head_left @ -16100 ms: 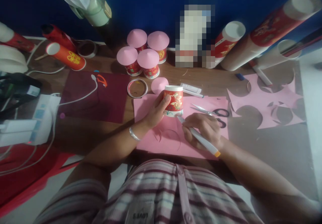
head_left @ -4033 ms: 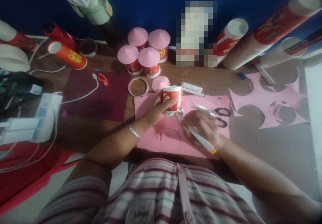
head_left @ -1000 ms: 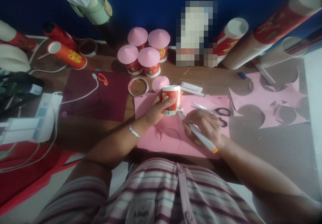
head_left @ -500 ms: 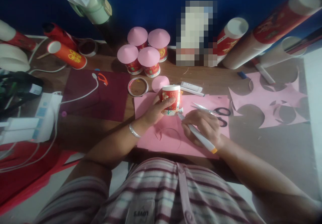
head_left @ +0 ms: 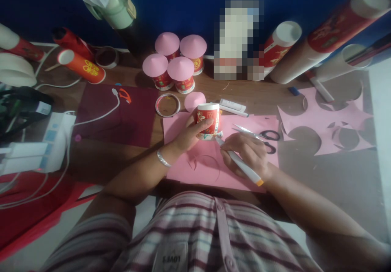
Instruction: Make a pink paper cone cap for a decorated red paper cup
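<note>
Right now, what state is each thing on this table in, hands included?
left hand: closed around the red paper cup.
red paper cup: standing on the pink sheet, no pink cone on it.
right hand: gripping the white pen, tip at the cup's base.
scissors: lying on the pink sheet, unheld.
four capped cups: upright, pink cones on top.
tape ring: lying flat.
pink offcut: round holes cut out.

Dim overall, colours muddy. Soft light is coming in from the right, brightening the counter [head_left: 336, 174] there; the left side is sinking into shadow. Soft shadows are falling across the pink paper [head_left: 195, 170]. Wide-angle distortion is bending the edges, corners blurring. A pixelated block [head_left: 236, 39] is masking the back.
</note>
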`<action>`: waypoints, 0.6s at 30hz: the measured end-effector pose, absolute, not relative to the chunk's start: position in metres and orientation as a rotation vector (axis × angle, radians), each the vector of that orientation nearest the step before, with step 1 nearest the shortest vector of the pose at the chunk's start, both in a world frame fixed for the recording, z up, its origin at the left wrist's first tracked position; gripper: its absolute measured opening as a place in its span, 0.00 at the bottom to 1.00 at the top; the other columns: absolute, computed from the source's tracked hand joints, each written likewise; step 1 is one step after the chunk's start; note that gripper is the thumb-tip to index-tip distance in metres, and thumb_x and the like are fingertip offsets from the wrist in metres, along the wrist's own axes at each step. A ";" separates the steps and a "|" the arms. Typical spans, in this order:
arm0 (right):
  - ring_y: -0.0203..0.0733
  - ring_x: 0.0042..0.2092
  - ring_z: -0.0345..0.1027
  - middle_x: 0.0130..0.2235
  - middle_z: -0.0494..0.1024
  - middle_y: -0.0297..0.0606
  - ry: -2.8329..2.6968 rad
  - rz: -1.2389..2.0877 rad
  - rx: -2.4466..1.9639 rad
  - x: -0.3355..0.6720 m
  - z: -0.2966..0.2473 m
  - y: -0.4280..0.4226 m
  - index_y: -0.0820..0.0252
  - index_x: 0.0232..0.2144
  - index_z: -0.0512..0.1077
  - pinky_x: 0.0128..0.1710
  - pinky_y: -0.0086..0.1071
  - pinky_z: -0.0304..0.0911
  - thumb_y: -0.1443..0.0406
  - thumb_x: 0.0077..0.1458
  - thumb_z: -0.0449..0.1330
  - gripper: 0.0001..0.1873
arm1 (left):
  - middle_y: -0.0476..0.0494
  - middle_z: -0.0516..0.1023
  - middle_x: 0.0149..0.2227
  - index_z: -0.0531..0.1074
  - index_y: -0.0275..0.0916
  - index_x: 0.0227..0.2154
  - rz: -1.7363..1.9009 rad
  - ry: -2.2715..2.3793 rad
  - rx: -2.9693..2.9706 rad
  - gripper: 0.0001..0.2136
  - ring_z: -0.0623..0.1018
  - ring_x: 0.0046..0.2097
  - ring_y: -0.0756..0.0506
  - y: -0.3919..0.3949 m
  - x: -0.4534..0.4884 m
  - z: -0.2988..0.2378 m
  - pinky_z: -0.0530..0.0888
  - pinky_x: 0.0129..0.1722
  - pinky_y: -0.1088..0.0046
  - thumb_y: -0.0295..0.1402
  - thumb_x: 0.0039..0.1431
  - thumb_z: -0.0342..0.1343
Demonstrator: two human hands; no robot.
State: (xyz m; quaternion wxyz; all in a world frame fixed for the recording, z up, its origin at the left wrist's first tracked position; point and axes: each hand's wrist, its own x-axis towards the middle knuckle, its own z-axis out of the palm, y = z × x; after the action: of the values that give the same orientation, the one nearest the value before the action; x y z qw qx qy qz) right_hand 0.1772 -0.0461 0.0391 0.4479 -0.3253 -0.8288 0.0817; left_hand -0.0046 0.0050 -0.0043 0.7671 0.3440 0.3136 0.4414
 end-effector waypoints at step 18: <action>0.37 0.26 0.72 0.26 0.77 0.32 -2.061 0.292 -0.828 0.177 0.042 -0.049 0.57 0.35 0.67 0.27 0.32 0.71 0.76 0.55 0.60 0.11 | 0.46 0.77 0.40 0.71 0.40 0.48 0.930 0.732 0.731 0.22 0.80 0.38 0.45 0.003 -0.005 0.002 0.80 0.36 0.68 0.42 0.54 0.68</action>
State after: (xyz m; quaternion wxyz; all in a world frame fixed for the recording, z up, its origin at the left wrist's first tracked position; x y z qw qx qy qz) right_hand 0.1767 -0.0493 0.0416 0.4355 -0.3328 -0.8281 0.1173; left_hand -0.0054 0.0032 0.0018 0.7677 0.3366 0.3374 0.4283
